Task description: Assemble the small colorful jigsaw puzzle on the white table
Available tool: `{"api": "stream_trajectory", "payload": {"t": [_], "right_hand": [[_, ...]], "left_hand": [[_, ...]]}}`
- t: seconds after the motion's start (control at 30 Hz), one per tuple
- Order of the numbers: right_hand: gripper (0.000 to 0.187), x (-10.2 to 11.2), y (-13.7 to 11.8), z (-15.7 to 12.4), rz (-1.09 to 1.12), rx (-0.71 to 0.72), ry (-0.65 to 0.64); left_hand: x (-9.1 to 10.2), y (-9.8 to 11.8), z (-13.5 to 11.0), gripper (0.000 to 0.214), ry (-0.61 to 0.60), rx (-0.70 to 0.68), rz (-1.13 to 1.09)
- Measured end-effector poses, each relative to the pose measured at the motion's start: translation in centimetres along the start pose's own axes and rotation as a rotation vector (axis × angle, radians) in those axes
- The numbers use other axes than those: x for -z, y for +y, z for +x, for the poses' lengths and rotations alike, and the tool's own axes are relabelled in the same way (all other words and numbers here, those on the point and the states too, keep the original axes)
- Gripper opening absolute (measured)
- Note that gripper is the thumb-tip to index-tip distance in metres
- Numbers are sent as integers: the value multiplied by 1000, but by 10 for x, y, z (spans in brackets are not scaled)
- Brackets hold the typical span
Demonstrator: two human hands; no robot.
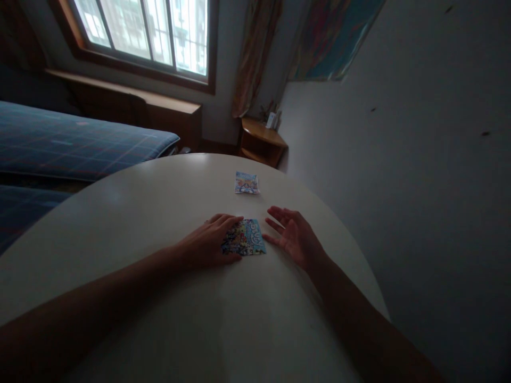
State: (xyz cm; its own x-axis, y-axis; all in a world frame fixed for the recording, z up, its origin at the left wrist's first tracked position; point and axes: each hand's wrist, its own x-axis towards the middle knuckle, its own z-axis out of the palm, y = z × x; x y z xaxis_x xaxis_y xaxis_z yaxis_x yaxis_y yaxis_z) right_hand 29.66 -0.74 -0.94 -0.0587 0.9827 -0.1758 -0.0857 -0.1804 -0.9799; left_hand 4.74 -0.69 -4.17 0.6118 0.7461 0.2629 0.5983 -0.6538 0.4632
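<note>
On the white table lies a flat, colourful printed card point(252, 239), with large pale letters on its blue right side. My left hand point(211, 239) covers its left end, the thumb along the near edge and the fingers at the far edge, holding it. Just right of the card is my right hand point(295, 236), palm turned inward and fingers apart, with nothing in it. Its fingertips come close to the card's right edge; whether they touch it I cannot tell. Farther back lies a smaller printed packet point(246, 183) with a pale edge, apart from both hands.
The round white table point(167, 197) reaches close to the wall point(419, 175) on the right. A bed with a blue checked mattress point(80, 138) stands to the left. Beyond the table are a wooden corner shelf point(263, 133) and a barred window point(147, 32).
</note>
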Motion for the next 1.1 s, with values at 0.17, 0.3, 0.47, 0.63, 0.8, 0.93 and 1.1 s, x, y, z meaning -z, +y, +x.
{"api": "stream_trajectory", "payload": {"t": [0.17,0.3,0.47,0.63,0.8,0.93,1.1], "right_hand": [[34,0,0,0,-36,-3,-27],[32,-3,2,-2,-16,-21,-39],[34,-6,7,-2,-29,-44,-73],[46,-11,15,-2,-25,-27,-107],[51,-15,20,-5,-101,-19,-155],[50,-15,19,-6,-113,-6,-107],[51,-16,17,-7,-75,56,-112]], "left_hand": [[-1,-2,0,85,10,-29,17],[0,-1,0,86,-3,-45,29],[1,0,1,85,1,-64,33],[0,-2,1,86,2,-75,24],[0,-1,1,84,1,-85,15],[-1,-2,0,81,26,-97,30],[-2,0,1,75,39,-30,47]]}}
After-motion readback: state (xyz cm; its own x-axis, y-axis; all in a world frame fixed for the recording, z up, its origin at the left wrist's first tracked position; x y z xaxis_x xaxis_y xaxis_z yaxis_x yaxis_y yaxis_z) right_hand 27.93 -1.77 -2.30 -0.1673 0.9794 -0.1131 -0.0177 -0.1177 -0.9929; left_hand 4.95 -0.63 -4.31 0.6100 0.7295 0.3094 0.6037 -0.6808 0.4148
